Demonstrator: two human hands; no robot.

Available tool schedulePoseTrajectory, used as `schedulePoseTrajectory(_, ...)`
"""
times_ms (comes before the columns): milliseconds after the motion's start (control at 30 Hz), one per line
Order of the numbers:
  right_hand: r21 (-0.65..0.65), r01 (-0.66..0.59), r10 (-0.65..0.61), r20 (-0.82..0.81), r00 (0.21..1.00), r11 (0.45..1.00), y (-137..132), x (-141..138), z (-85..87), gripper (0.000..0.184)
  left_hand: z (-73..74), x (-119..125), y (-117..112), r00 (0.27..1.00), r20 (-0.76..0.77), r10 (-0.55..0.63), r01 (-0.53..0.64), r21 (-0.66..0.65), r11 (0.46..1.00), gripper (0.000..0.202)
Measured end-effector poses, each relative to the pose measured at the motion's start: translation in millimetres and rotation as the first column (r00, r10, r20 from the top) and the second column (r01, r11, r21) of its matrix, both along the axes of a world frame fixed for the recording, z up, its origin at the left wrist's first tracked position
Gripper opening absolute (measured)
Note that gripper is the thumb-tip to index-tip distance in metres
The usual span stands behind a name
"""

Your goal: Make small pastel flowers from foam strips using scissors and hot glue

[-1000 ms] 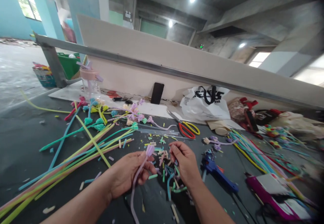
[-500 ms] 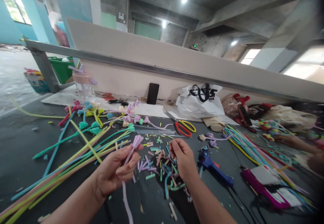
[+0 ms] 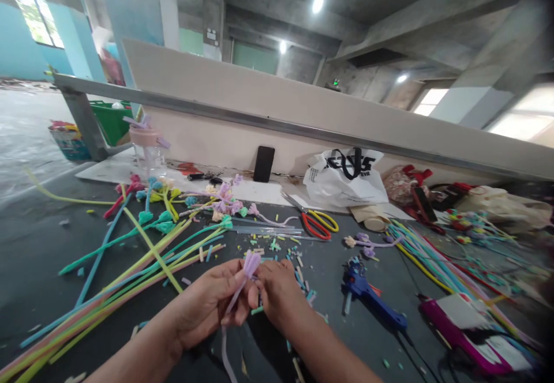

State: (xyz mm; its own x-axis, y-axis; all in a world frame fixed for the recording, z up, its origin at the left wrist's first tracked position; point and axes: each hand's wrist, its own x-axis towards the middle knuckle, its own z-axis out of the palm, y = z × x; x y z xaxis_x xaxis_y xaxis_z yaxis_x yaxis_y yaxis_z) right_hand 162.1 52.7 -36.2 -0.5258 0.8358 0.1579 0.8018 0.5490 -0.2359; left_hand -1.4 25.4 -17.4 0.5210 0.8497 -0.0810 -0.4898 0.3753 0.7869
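My left hand [image 3: 203, 299] is closed on a lilac pipe-cleaner flower [image 3: 251, 263], its looped petals pointing up above the fingers. The long lilac stem [image 3: 225, 355] hangs below that hand. Right against the base of the petals, my right hand [image 3: 283, 292] has its fingers bent in a pinch; its fingertips are partly hidden, and what they hold I cannot make out. Small cut pipe-cleaner pieces [image 3: 302, 276] lie scattered beneath and beyond both hands.
Long pipe cleaners [image 3: 130, 290] and finished flowers [image 3: 223, 198] lie to the left. Scissors [image 3: 318, 225] rest ahead, near a phone [image 3: 264, 164] and a white bag [image 3: 341, 178]. On the right are a blue glue gun [image 3: 374, 296], its cord, and a magenta device [image 3: 471, 334].
My right hand has moved left from over the cut pieces to the lilac flower. My left hand has shifted slightly right and down with the flower. A co-worker's hand at far right has left view.
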Motion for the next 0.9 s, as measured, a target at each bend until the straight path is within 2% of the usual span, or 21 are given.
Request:
schedulePoseTrajectory(100,0.0,0.001,-0.001,-0.078,0.997,1.0,5,7,-1.8,0.034,1.0,1,-1,1.0,-0.03,-0.007,0.008,0.005,1.0,0.018)
schedulePoseTrajectory(200,-0.146,-0.008,-0.046,-0.358,0.933,0.989,11,16,0.7,0.027,1.7,2,-3,0.998,-0.062,-0.014,0.015,0.014,1.0,0.021)
schedulePoseTrajectory(267,-0.33,0.0,-0.194,-0.554,0.81,0.944,13,21,5.7,0.018,2.4,4,-4,0.995,-0.097,-0.004,0.006,0.022,1.0,0.024)
schedulePoseTrajectory(333,-0.471,-0.015,-0.35,-0.675,0.649,0.882,13,25,12.9,0.013,2.8,6,-4,0.988,-0.152,0.008,-0.005,0.024,1.0,0.027)
schedulePoseTrajectory(433,-0.547,-0.1,-0.454,-0.773,0.443,0.831,9,29,23.5,0.016,1.0,12,-4,0.961,-0.277,0.012,-0.009,0.014,1.0,0.028)
schedulePoseTrajectory(533,-0.555,-0.178,-0.472,-0.806,0.356,0.813,3,30,27.5,0.017,-5.0,16,-3,0.921,-0.389,0.021,-0.013,0.024,1.0,0.024)
schedulePoseTrajectory(633,-0.51,-0.2,-0.41,-0.825,0.39,0.836,-2,26,24.3,0.014,-13.0,20,-3,0.89,-0.455,0.032,-0.01,0.051,0.999,0.019)
schedulePoseTrajectory(733,-0.439,-0.172,-0.3,-0.804,0.513,0.882,-4,21,20.5,0.011,-19.3,23,-4,0.868,-0.497,0.024,0.004,0.056,0.998,0.014)
schedulePoseTrajectory(800,-0.397,-0.146,-0.245,-0.773,0.586,0.906,-4,20,19.3,0.012,-20.4,25,-5,0.863,-0.505,0.018,0.011,0.055,0.998,0.013)
schedulePoseTrajectory(900,-0.343,-0.093,-0.209,-0.741,0.638,0.935,0,24,18.8,0.013,-15.7,24,-6,0.862,-0.506,0.023,-0.005,0.036,0.999,0.011)
